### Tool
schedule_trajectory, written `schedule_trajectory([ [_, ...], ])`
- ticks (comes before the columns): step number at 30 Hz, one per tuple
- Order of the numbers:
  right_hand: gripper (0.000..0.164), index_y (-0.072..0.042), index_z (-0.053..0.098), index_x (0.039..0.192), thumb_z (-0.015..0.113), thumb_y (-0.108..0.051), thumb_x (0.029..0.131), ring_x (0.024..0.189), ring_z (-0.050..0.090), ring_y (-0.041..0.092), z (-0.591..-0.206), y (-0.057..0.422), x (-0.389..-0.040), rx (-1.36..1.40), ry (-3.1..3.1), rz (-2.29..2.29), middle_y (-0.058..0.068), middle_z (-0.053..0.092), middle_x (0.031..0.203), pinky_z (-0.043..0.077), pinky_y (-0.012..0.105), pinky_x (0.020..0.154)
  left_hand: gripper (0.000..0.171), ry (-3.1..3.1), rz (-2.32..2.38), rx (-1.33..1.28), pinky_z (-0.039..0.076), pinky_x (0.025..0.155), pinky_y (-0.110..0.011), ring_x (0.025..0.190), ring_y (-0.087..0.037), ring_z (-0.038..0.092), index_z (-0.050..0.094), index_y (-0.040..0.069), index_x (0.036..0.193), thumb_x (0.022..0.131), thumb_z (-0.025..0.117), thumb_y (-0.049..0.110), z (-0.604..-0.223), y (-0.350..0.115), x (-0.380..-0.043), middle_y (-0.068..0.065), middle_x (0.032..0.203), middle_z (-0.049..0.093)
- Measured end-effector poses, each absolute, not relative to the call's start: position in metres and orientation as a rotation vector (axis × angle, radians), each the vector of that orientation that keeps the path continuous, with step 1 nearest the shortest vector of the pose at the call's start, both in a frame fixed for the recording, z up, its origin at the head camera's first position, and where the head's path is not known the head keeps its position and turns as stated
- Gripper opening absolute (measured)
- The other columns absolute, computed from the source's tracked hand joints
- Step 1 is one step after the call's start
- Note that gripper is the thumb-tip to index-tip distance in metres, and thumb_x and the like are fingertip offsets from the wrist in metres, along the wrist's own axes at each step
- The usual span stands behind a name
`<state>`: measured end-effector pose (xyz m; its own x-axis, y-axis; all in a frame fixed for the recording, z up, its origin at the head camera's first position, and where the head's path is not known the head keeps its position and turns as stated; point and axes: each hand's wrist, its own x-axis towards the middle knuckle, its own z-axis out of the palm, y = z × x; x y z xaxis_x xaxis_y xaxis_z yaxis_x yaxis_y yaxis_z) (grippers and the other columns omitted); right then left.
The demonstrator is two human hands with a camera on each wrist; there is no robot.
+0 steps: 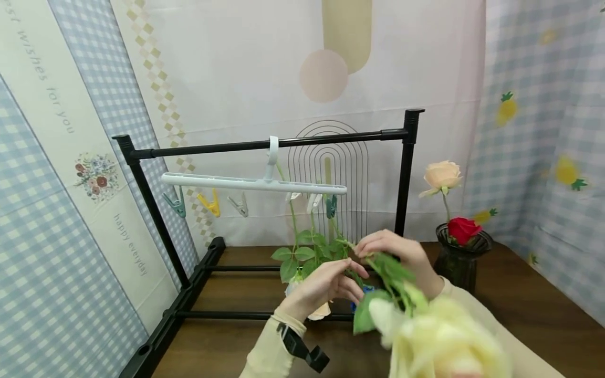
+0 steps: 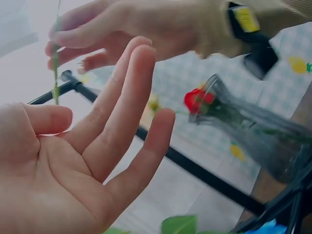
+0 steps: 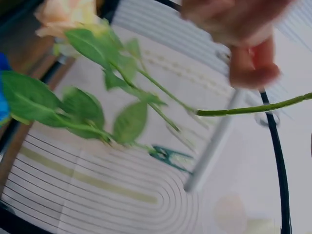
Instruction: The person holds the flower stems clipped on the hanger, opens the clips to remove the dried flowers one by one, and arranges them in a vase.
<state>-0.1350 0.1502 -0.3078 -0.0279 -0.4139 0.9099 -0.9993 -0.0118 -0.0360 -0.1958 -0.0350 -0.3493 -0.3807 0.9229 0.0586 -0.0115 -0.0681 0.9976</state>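
Note:
My right hand (image 1: 402,254) pinches the green stem of a pale yellow rose (image 1: 449,336), whose blurred bloom hangs toward the camera. In the left wrist view the stem (image 2: 55,73) passes between the right thumb and fingers. My left hand (image 1: 326,286) is beside it, fingers extended and palm bare in the left wrist view. Behind both hands, a white hanger (image 1: 255,184) hooks over a black rack bar. Its clips, such as a dark green clip (image 3: 170,158), hold flowers upside down, including a peach rose (image 3: 68,17) and a blue flower (image 1: 363,295) partly hidden by the hands.
A dark glass vase (image 1: 456,265) at right holds a red rose (image 1: 463,230) and a peach rose (image 1: 442,175). The black rack (image 1: 156,226) stands on a brown wooden table (image 1: 227,341). A yellow clip (image 1: 210,203) and other clips dangle at the hanger's left.

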Motion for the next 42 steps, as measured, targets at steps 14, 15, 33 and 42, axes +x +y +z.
schedule_trajectory([
  [14, 0.02, -0.004, 0.07, 0.097, 0.065, 0.011, 0.085, 0.091, 0.062, 0.0, -0.286, 0.207, -0.129, 0.634, -1.909, 1.059, -0.014, 0.069, 0.098, 0.046, 0.012, 0.08, 0.032, 1.445, 1.645, 0.968, 0.051, 0.098, -0.044, 0.111, -0.037, 0.065, 0.057, 0.009, 0.128, 0.101, 0.052, 0.026, -0.364, 0.052, -0.188, -0.036, 0.123, 0.059],
  [15, 0.014, -0.001, 0.07, 0.094, 0.066, 0.009, 0.085, 0.088, 0.061, -0.001, -0.283, 0.208, -0.128, 0.577, -1.927, 1.031, -0.016, 0.069, 0.095, 0.046, 0.012, 0.078, 0.031, 1.457, 1.658, 0.942, 0.051, 0.099, -0.045, 0.112, -0.035, 0.065, 0.057, 0.011, 0.128, 0.099, 0.055, 0.024, -0.365, 0.056, -0.189, -0.032, 0.124, 0.061],
  [33, 0.017, 0.006, 0.069, 0.096, 0.072, -0.006, 0.086, 0.066, 0.049, -0.02, -0.242, 0.26, -0.109, -0.027, -1.906, 0.737, -0.044, 0.051, 0.076, 0.037, 0.001, 0.067, 0.078, 1.916, 1.599, 0.657, 0.041, 0.107, -0.05, 0.139, -0.026, 0.041, 0.038, 0.04, 0.144, 0.079, 0.08, 0.034, -0.4, 0.133, -0.191, 0.007, 0.147, 0.045],
  [42, 0.022, -0.001, 0.068, 0.099, 0.07, -0.02, 0.089, 0.063, 0.047, -0.023, -0.253, 0.291, -0.11, -0.31, -1.968, 0.758, -0.046, 0.046, 0.068, 0.036, 0.004, 0.06, 0.078, 1.966, 1.777, 0.586, 0.046, 0.104, -0.045, 0.136, -0.023, 0.045, 0.042, 0.04, 0.142, 0.076, 0.082, 0.029, -0.408, 0.147, -0.186, 0.006, 0.146, 0.048],
])
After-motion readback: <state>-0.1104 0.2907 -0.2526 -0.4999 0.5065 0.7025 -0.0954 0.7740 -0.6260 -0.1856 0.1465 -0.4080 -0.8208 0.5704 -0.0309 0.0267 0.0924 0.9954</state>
